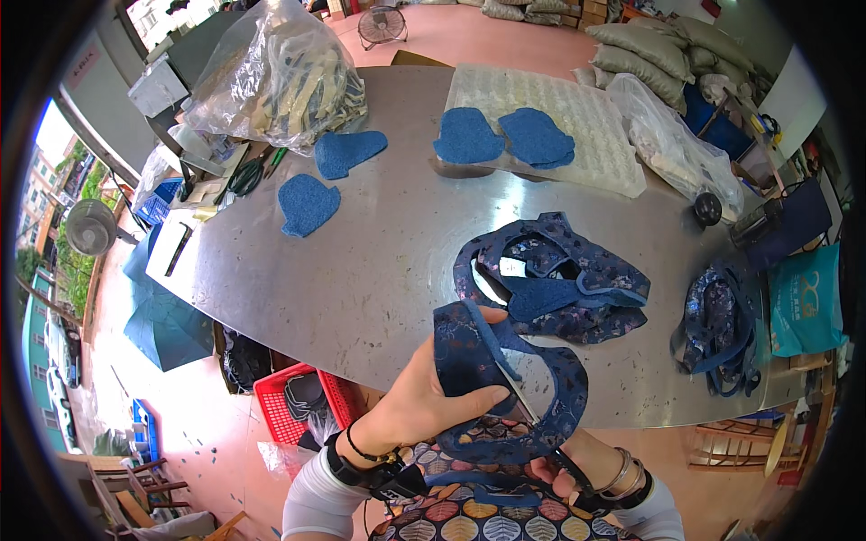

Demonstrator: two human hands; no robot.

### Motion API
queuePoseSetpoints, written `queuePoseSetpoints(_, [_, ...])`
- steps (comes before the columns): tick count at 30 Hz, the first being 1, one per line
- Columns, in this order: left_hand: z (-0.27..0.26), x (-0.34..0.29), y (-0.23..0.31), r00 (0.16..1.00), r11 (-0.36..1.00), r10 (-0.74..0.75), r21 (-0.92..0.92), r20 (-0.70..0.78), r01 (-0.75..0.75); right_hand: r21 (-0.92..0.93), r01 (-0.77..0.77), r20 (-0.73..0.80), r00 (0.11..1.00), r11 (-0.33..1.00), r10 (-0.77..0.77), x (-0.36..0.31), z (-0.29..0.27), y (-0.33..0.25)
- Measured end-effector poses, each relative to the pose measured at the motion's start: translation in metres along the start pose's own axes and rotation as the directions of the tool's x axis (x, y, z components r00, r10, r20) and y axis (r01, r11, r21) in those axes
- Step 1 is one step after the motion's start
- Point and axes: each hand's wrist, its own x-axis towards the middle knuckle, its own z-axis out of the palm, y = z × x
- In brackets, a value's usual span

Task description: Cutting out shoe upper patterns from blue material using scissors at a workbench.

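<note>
My left hand (433,397) grips a dark blue floral fabric piece (465,347) that looks like a shoe upper, with fingers behind it and thumb in front. The piece curves round in a loop with a lighter blue felt edge. Below it, my right hand (564,473), partly hidden by the fabric, is closed round the dark handle of scissors (521,403). Their metal blade shows inside the loop, against the felt edge. Just beyond lies a pile of similar floral pieces (577,261) with a small white label.
More floral pieces (717,329) lie at the right of the metal table (379,261). Blue felt cutouts (311,206) rest on it and on a pale textured sheet (595,149). A filled plastic bag (280,81) stands at the far left; a red basket (271,406) is below the edge.
</note>
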Motion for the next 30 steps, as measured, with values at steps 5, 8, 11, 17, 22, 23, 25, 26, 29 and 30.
queuePoseSetpoints(5, [0.003, -0.002, -0.010, 0.987, 0.935, -0.134, -0.341, -0.092, 0.096, -0.048, 0.064, 0.018, 0.998, 0.997, -0.063, 0.000, -0.002, -0.001])
queuePoseSetpoints(8, [0.007, -0.002, -0.009, 0.986, 0.979, -0.071, -0.199, -0.153, 0.040, -0.020, 0.083, 0.007, 0.996, 0.996, -0.083, 0.002, -0.001, -0.003])
queuePoseSetpoints(11, [0.008, -0.001, -0.007, 0.987, 0.995, 0.042, -0.088, -0.155, -0.056, -0.023, 0.106, 0.004, 0.994, 0.994, -0.106, 0.002, -0.001, -0.005])
queuePoseSetpoints(17, [0.008, 0.000, -0.014, 0.977, 0.989, 0.140, -0.016, -0.161, -0.144, -0.075, 0.061, -0.020, 0.998, 0.995, -0.062, 0.000, 0.000, -0.003])
queuePoseSetpoints(22, [0.005, 0.003, -0.010, 0.992, 0.992, 0.118, -0.026, -0.045, -0.120, -0.011, 0.053, 0.004, 0.999, 0.999, -0.053, 0.006, 0.000, 0.008])
queuePoseSetpoints(23, [0.005, 0.003, -0.010, 0.991, 0.991, 0.130, -0.002, -0.016, -0.130, -0.003, 0.101, -0.007, 0.995, 0.995, -0.101, 0.007, 0.001, 0.010])
queuePoseSetpoints(25, [0.007, 0.003, -0.011, 0.990, 0.991, 0.135, 0.007, -0.041, -0.135, 0.028, 0.148, -0.025, 0.989, 0.989, -0.148, 0.008, 0.002, 0.007])
queuePoseSetpoints(26, [0.008, 0.003, -0.012, 0.989, 0.991, 0.137, 0.012, -0.053, -0.137, 0.052, 0.147, -0.034, 0.989, 0.988, -0.145, 0.007, 0.003, 0.001])
queuePoseSetpoints(29, [0.007, 0.003, -0.013, 0.991, 0.991, 0.127, -0.035, -0.046, -0.129, 0.012, 0.105, -0.033, 0.994, 0.994, -0.105, 0.006, 0.002, -0.003])
queuePoseSetpoints(30, [0.007, 0.003, -0.014, 0.991, 0.991, 0.125, -0.042, -0.042, -0.127, -0.008, 0.098, -0.036, 0.995, 0.995, -0.098, 0.005, 0.002, -0.002])
